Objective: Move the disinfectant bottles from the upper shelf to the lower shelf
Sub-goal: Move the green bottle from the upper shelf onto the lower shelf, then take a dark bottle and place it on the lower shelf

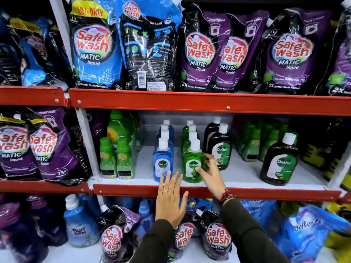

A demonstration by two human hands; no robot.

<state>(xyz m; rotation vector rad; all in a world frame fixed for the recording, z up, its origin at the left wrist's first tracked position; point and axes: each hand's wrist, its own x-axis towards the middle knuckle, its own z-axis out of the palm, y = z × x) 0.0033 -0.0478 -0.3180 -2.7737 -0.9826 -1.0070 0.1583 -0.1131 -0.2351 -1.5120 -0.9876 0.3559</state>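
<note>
On the middle shelf stand two rows of Dettol disinfectant bottles with white caps, one row behind a front blue bottle and one behind a front green bottle. My left hand is flat with fingers spread, its fingertips just in front of the blue bottle's base. My right hand reaches the green bottle: the thumb lies on its label and the blurred fingers curl at its right side. That bottle stands on the shelf. Brown Dettol bottles stand to the right, one larger.
Green bottles stand left of the blue row. Safewash pouches fill the top shelf. The lower shelf holds Safewash pouches, a Surf Excel bottle and blue softener packs. Red rails front each shelf.
</note>
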